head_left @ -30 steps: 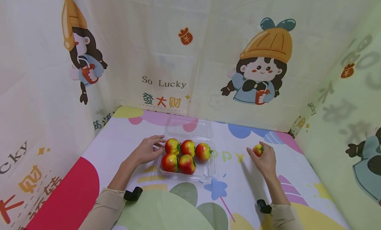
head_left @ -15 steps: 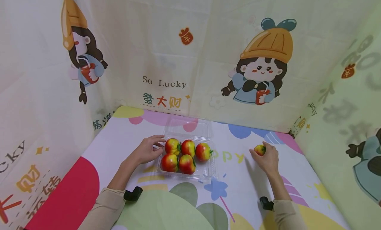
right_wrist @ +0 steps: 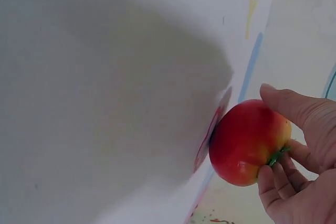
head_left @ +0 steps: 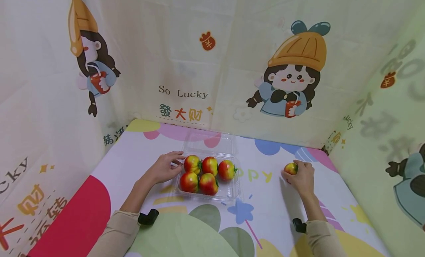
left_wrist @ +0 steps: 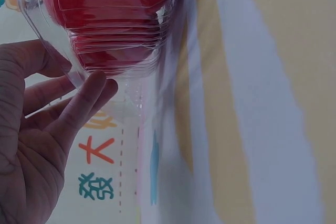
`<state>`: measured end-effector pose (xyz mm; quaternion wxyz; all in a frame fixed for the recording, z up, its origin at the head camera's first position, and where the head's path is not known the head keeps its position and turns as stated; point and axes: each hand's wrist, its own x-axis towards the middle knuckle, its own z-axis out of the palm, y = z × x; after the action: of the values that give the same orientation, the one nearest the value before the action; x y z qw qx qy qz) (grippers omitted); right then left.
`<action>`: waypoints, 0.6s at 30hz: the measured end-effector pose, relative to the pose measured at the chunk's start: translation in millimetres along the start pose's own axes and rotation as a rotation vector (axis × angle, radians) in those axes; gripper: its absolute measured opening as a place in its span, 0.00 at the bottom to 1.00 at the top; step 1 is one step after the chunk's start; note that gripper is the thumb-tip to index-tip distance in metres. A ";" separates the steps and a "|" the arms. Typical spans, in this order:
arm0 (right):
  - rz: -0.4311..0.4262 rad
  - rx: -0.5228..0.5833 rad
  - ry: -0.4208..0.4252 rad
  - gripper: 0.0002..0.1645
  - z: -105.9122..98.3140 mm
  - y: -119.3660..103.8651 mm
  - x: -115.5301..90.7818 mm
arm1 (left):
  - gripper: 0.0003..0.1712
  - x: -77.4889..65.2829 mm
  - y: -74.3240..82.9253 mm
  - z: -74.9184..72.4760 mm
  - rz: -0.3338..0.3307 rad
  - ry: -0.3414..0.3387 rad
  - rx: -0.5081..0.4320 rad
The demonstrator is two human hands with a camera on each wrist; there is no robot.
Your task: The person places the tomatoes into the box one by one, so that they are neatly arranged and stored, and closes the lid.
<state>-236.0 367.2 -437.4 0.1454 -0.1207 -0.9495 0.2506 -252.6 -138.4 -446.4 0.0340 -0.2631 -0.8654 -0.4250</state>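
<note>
A clear plastic box (head_left: pixel 229 192) lies open on the table, its lid (head_left: pixel 209 142) folded back. Several glossy red-and-yellow apples (head_left: pixel 208 184) with green stems sit inside, in two rows. My left hand (head_left: pixel 165 167) holds the left edge of the box, and in the left wrist view its thumb and fingers (left_wrist: pixel 86 95) meet at the rim. To the right of the box, my right hand (head_left: pixel 301 177) grips another apple (right_wrist: pixel 244 142) between thumb and fingers, with its green stem by the fingertips. That apple is at or just above the tabletop; contact is unclear.
A colourfully printed cloth covers the table (head_left: pixel 259 212). Hanging printed cloth (head_left: pixel 232 83) encloses the back and both sides. Black wrist cameras (head_left: pixel 148 217) sit at both sleeve cuffs.
My right hand has moved slightly to the right with the apple and turned a little over it. My left hand, the box and the apples inside it have stayed in place.
</note>
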 end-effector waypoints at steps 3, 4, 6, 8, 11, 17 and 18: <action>0.002 -0.012 -0.002 0.43 0.8 2.9 0.2 | 0.22 0.1 0.1 -0.2 0.001 -0.001 0.001; 0.002 -0.016 -0.006 0.43 1.1 3.6 0.2 | 0.22 0.2 0.1 -0.3 0.001 -0.001 -0.001; 0.004 -0.028 -0.020 0.43 1.3 3.9 -0.5 | 0.22 0.4 0.0 -0.4 0.003 -0.001 -0.002; 0.002 -0.041 -0.030 0.43 1.5 4.2 -1.1 | 0.22 0.4 -0.1 -0.5 0.005 -0.001 -0.003; -0.007 -0.052 -0.029 0.42 1.9 4.6 -2.4 | 0.22 0.4 -0.4 -0.6 0.005 -0.003 -0.007; -0.046 -0.078 -0.004 0.41 3.5 6.1 -3.6 | 0.22 0.3 -0.5 -0.6 0.003 -0.007 -0.016; -0.053 -0.085 -0.001 0.40 3.9 6.5 -3.8 | 0.22 0.4 -0.4 -0.5 0.003 -0.008 -0.018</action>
<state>-232.7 369.9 -444.7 0.1465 -0.1014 -0.9621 0.2063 -253.2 -138.8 -446.3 0.0289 -0.2666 -0.8613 -0.4316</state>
